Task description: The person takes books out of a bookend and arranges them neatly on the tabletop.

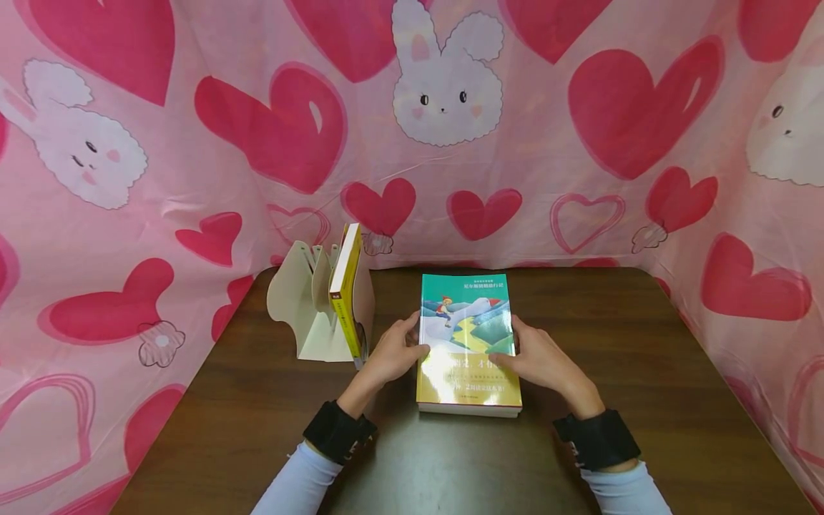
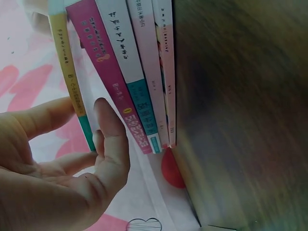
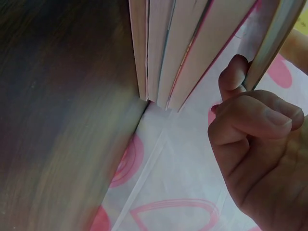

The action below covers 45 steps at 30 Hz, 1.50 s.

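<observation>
A thin book with a green and gold picture cover (image 1: 466, 322) lies between both hands in the head view. My left hand (image 1: 394, 352) holds its left edge, thumb on the cover. On the opposite edge, my right hand (image 1: 547, 361) grips with the thumb over the front and fingers beneath. The left wrist view shows this book's yellow and green spine (image 2: 71, 79) raised off a stack, with a gap under it. Top of that stack is a thick magenta book (image 2: 103, 60); below are a white and teal book (image 2: 126, 48) and pale pink ones (image 2: 146, 53).
To the left of the stack stands a cream book rack (image 1: 286, 293) with several dividers. One yellow-spined book (image 1: 346, 300) is upright in its right slot. The dark wooden table (image 1: 644, 372) is enclosed by a pink curtain (image 1: 541, 143) with hearts and rabbits.
</observation>
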Available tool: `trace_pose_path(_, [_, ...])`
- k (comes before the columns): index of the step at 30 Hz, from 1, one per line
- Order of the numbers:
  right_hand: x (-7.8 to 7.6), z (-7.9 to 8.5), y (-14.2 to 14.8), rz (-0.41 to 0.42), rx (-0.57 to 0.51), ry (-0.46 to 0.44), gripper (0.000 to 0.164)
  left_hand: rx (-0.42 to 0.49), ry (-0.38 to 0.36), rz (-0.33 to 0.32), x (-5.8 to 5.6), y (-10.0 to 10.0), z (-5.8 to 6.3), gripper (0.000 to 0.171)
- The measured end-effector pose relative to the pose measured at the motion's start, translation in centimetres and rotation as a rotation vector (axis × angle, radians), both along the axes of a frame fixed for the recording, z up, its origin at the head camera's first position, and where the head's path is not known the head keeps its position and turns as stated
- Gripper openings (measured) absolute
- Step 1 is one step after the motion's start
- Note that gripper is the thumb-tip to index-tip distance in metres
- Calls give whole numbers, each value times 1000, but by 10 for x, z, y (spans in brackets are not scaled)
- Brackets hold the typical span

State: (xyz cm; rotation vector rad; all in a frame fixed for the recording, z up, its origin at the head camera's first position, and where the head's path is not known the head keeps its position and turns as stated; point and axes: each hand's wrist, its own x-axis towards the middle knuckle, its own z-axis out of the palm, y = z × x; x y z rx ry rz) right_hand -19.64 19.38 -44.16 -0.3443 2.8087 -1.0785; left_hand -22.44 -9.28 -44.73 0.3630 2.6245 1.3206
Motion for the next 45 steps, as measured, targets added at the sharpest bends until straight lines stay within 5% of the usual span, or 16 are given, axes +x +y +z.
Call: trace_pose_path(45, [-3, -13, 7, -16, 78, -51, 97, -39, -178, -46, -11, 4, -12, 74])
